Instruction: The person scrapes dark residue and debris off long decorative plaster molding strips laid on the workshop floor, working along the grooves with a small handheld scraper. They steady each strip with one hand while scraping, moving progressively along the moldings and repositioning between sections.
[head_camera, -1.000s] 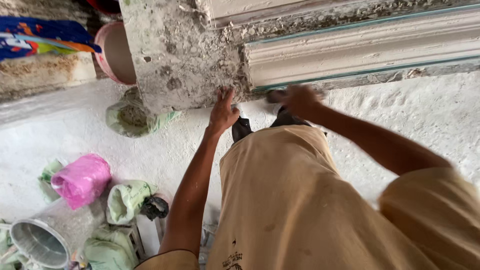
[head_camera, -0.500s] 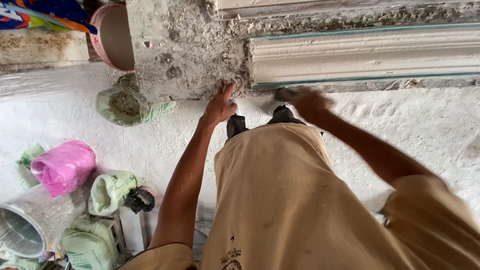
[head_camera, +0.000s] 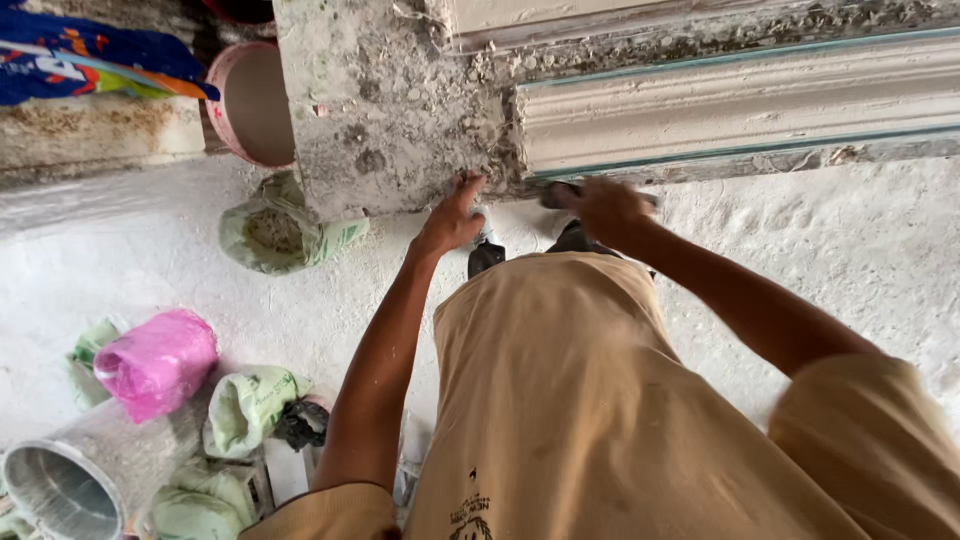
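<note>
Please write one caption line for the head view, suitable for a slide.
Left hand presses the rough plaster block while the blurred right hand holds a dark tool under the white moulding.

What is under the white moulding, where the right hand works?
Under the white moulding runs a rough grey strip, then the powdery floor. The right hand, blurred, covers a dark tool; its shape stays unclear.

The person wears a loose tan short-sleeved shirt (head_camera: 600, 400), dusty and creased, with a small dark printed emblem near its lower hem. Both forearms are bare. Dark footwear (head_camera: 487, 256) peeks out beyond the shirt's far edge.
</note>
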